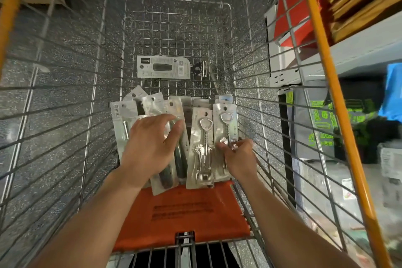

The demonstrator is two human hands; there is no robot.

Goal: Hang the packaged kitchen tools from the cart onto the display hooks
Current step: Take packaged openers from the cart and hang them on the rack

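Although several printed surfaces are in view, little of the writing can be read. The leftmost pack [121, 115] carries a vertical column of Chinese characters down its card edge, too small to make out. A lone pack [163, 69] lies flat on the floor of the cart [261, 115], well apart from the rest, with a dark logo panel at one end and a barcode at the other. The orange flap [185, 209] at the near end bears two lines of dark print, blurred. Outside the right wall, a grey box [304, 119] has bright green characters and symbols.

The other packaged tools sit in an overlapping heap at the cart's near end, against the flap. The left hand [150, 148] reaches in palm down and rests on the packs of dark-handled tools [181, 161]. Its fingers are loosely bent, its thumb is set apart to the right, and it grips no single pack that I can tell. The right hand [239, 156] comes in from the right, its fingers curled and pinching the lower part of the right corkscrew pack [226, 119]. Just beside that lies a second corkscrew pack [202, 137].
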